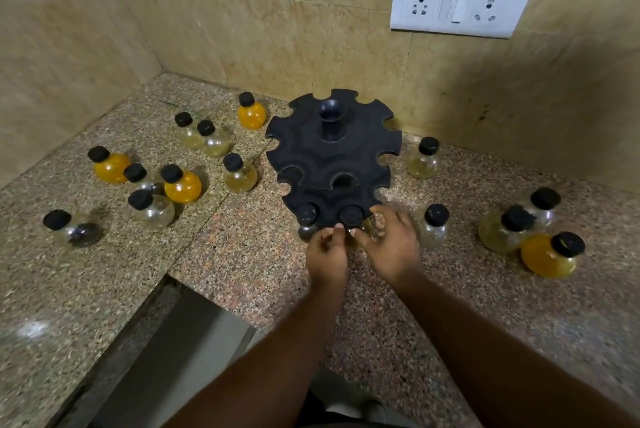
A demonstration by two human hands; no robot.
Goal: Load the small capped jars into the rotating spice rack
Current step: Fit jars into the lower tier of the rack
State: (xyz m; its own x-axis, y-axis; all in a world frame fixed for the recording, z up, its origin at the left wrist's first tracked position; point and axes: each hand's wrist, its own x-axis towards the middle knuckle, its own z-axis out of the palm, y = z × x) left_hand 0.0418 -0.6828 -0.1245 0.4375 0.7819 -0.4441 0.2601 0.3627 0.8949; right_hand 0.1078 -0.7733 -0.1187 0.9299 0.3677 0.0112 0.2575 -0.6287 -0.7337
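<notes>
The black two-tier spice rack [332,154] stands on the counter near the back wall. Two jars hang in notches at the front of its lower tier, one with its cap on the left [307,214] and one with its cap to the right [351,214]. My right hand [389,244] curls around the clear body of the right jar, just below the rack's rim. My left hand [327,251] pinches the same jar from its left side, fingertips at the rim. Most of that jar is hidden by my fingers. Several loose jars with black caps stand on the counter.
Loose jars, some orange [181,185], some clear [239,175], are scattered left of the rack. More sit on the right, the nearest clear one [433,227] beside my right hand, plus an orange one [550,254]. The granite counter [242,254] has a step-down edge at the front left. A socket plate [460,5] is on the wall.
</notes>
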